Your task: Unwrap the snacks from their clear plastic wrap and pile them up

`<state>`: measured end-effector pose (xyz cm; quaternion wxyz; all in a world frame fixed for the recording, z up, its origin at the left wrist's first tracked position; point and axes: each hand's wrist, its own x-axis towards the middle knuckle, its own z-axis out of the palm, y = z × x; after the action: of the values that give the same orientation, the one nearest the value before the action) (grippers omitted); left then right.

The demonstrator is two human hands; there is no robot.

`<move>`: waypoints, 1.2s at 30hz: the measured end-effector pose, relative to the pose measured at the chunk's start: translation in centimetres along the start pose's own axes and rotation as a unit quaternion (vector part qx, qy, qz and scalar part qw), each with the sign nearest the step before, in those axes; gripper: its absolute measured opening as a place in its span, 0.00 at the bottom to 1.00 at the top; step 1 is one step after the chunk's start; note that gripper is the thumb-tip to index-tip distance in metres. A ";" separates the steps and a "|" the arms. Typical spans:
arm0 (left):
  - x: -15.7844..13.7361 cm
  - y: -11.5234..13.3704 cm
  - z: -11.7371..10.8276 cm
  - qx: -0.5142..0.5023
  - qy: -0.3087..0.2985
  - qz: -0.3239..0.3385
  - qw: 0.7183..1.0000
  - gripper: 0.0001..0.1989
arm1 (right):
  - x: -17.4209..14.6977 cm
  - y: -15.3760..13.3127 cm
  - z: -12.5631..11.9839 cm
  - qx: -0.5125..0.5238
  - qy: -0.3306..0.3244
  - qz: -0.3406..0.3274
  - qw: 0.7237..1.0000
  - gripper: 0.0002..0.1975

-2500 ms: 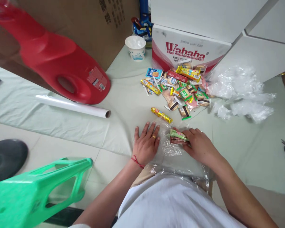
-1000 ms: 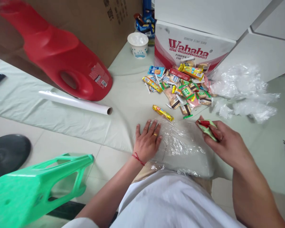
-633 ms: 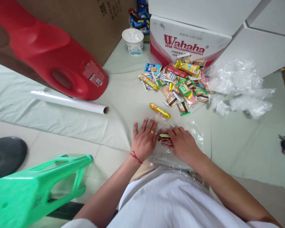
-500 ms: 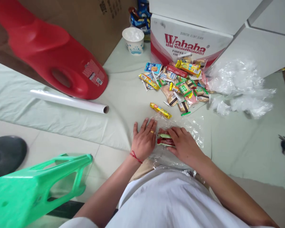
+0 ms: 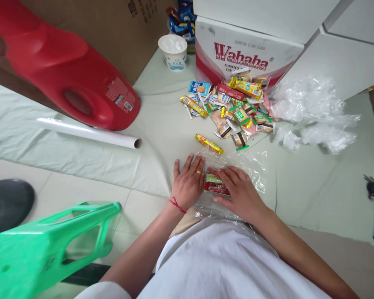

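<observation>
My left hand (image 5: 188,181) lies flat on the cloth-covered table, fingers stretched out, beside the left edge of a clear plastic bag (image 5: 258,168). Red and green snack packets (image 5: 216,187) lie between my hands; whether they are inside the bag or on top of it, I cannot tell. With fingers spread, my right hand (image 5: 241,191) rests over their right end and hides part of them. Just beyond my fingertips is a yellow wrapped snack bar (image 5: 209,144). A pile of small wrapped snacks (image 5: 238,114) lies farther back.
Behind the pile stands a Wahaha carton (image 5: 246,52), with crumpled clear bags (image 5: 314,110) at its right. A paper cup (image 5: 173,54), red jug (image 5: 112,99) and white roll (image 5: 90,133) are to the left. A green stool (image 5: 28,249) stands below left.
My right hand has loosened and its thumb has spread away from the packets, which now lie flatter with more of them showing. My left hand stays in place.
</observation>
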<state>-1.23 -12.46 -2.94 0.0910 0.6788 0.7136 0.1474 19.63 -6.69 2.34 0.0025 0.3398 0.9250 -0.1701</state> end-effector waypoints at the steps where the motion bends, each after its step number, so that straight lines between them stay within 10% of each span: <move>1: 0.0 0.0 0.0 0.000 0.000 -0.001 1.000 0.27 | 0.1 0.0 0.2 -0.004 -0.009 -0.002 1.000 0.35; 8: 0.0 0.0 -0.2 -0.004 0.004 0.000 1.000 0.26 | -0.3 0.1 -0.2 -0.002 0.028 -0.026 0.999 0.26; 18: 0.2 -1.9 -1.1 -0.074 0.000 -0.015 0.997 0.26 | -10.9 3.2 1.5 0.024 0.125 -0.147 0.981 0.34; 26: 1.1 -4.8 -2.1 -0.130 -0.008 -0.031 0.991 0.23 | -8.9 2.7 1.7 0.169 0.236 -0.036 0.956 0.14; 36: 0.5 -7.5 -5.2 -0.332 -0.023 0.123 0.935 0.36 | -4.3 6.2 -0.9 0.346 0.159 0.205 0.902 0.15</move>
<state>-9.98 -12.65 -0.54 0.3085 0.6960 0.5325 0.3699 26.93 -4.75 1.77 -0.2271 0.5236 0.7062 -0.4190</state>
